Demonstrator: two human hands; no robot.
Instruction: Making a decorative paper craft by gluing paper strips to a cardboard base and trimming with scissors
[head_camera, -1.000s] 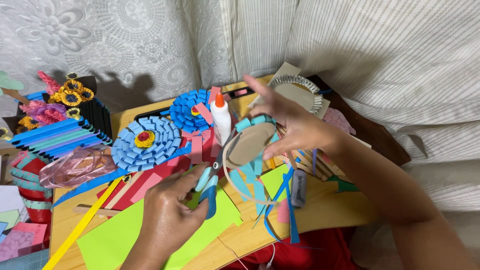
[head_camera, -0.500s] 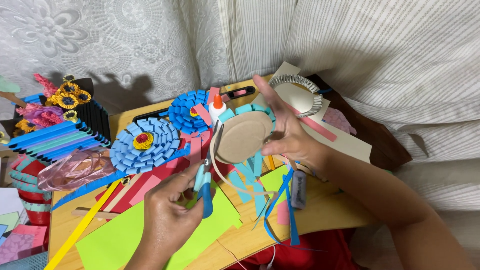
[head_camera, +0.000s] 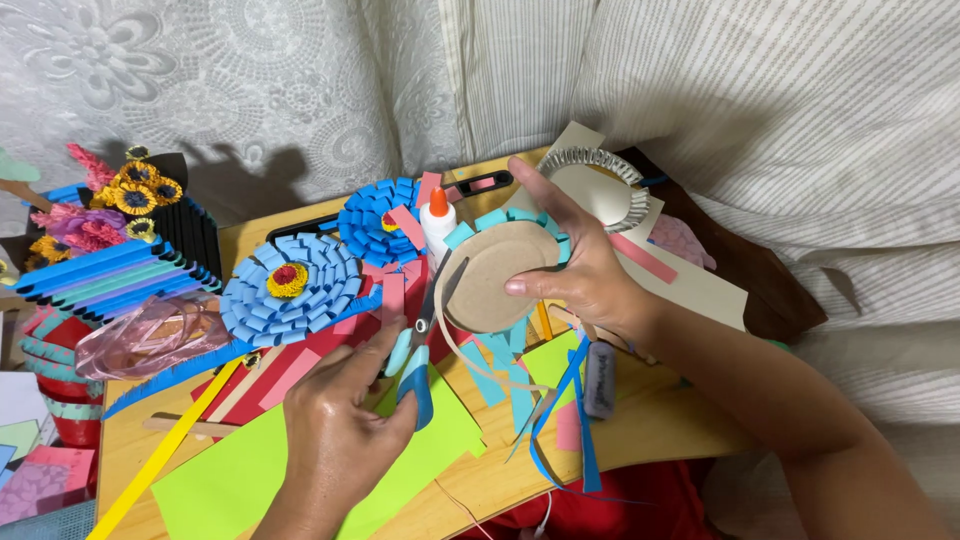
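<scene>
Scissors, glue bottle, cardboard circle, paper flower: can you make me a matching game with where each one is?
Things:
1. scissors
2. glue bottle
3. cardboard circle
4. big blue paper flower

Places:
A. held up in the right hand
B. lying flat on the wooden table, yellow and red centre
C. in the left hand
D. standing upright, orange cap on top

Pairs: 1-C, 2-D, 3-A, 4-B
</scene>
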